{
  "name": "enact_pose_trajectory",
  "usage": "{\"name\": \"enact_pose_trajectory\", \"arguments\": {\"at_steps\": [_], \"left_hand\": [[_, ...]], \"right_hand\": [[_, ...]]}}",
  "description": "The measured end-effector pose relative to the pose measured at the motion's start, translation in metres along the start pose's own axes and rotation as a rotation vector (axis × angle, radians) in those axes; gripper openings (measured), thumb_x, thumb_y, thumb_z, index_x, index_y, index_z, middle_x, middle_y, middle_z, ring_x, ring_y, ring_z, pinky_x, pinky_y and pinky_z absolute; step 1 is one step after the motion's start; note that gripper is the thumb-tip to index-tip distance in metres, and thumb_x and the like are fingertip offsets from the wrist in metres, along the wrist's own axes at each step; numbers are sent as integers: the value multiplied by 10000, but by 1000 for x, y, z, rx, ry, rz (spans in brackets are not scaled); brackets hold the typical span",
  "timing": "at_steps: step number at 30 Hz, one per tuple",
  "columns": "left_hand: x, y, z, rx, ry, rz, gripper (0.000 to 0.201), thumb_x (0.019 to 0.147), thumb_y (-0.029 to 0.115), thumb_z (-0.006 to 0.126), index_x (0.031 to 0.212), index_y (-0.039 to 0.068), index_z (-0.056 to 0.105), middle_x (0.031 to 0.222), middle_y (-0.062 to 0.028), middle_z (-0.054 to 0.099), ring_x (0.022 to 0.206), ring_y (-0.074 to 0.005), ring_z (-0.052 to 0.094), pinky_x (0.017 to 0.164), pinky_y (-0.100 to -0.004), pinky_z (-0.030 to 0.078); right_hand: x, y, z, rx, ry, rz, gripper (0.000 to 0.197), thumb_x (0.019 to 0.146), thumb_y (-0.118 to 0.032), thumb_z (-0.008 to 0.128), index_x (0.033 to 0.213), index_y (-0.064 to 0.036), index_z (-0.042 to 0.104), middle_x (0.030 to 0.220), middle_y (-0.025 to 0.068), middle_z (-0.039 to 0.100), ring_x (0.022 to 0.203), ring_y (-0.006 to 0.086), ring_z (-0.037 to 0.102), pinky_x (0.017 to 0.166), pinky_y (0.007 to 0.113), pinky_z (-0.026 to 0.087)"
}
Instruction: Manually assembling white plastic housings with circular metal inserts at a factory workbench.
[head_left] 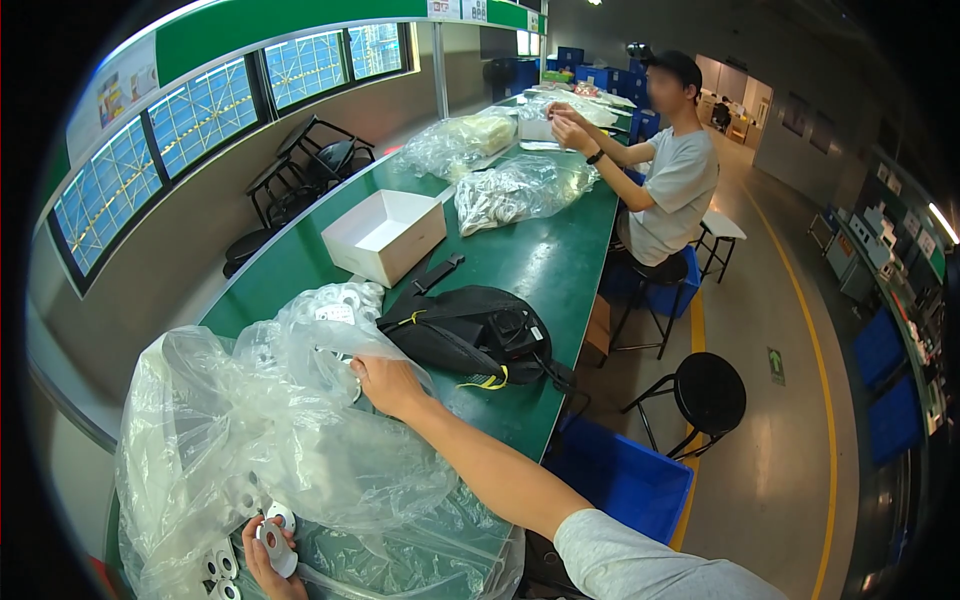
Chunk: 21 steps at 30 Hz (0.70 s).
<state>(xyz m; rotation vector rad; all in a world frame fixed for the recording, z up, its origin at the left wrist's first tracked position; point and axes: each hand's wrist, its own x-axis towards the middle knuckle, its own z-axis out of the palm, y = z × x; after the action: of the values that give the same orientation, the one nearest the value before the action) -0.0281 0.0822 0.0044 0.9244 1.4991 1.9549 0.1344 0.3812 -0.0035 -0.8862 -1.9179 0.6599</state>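
Observation:
At the lower left, my left hand [258,570] grips a white rounded plastic part [277,552] with a dark-ringed hole. Beside it lie several similar white parts [222,562]. A large clear plastic bag [350,475] spreads crumpled over the near end of the table. My right hand [392,385] reaches across to the bag's far side, its fingers curled partly under the film. What they hold, if anything, is hidden. More white pieces [345,297] are bunched in the bag just beyond that hand, with a white label among them.
A black fabric bag [480,330] with straps lies right of my right hand. Beyond it are an open white box [385,245] and filled clear bags [510,195] on the green table [540,265]. A co-worker [665,160] sits farther along. Blue bin [625,480] and black stool [697,405] stand at right.

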Motion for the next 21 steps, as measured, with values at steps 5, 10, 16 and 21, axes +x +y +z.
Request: {"name": "enact_pose_trajectory", "arguments": {"at_steps": [5,10,16,21], "left_hand": [[0,0,0,18,-33,25,402,924,320,493,1179,11,466,968,-105,576,772,-133,545,632,-229,441],[3,-6,-7,-12,-41,21,377,913,257,526,1188,7,465,961,-71,555,762,-99,513,582,-202,416],[3,-6,-9,4,-40,-1,370,911,241,530,1192,9,467,955,-50,545,750,-86,505,557,-190,399],[1,-3,-6,7,-48,-13,361,899,224,531,1186,13,472,955,-50,543,750,-79,501,551,-188,395]], "right_hand": [[-1,-2,-2,3,3,-7,230,882,-206,499,886,6,588,849,229,590,805,412,548,680,474,416],[1,-2,-1,0,-14,6,233,881,-207,503,862,7,595,847,225,593,800,408,549,674,469,415],[1,-1,0,5,1,-4,231,878,-204,507,838,6,596,828,219,592,792,405,547,672,464,413],[-2,-2,-1,-3,-8,0,228,877,-204,509,832,3,593,815,215,590,784,404,545,668,464,411]]}}
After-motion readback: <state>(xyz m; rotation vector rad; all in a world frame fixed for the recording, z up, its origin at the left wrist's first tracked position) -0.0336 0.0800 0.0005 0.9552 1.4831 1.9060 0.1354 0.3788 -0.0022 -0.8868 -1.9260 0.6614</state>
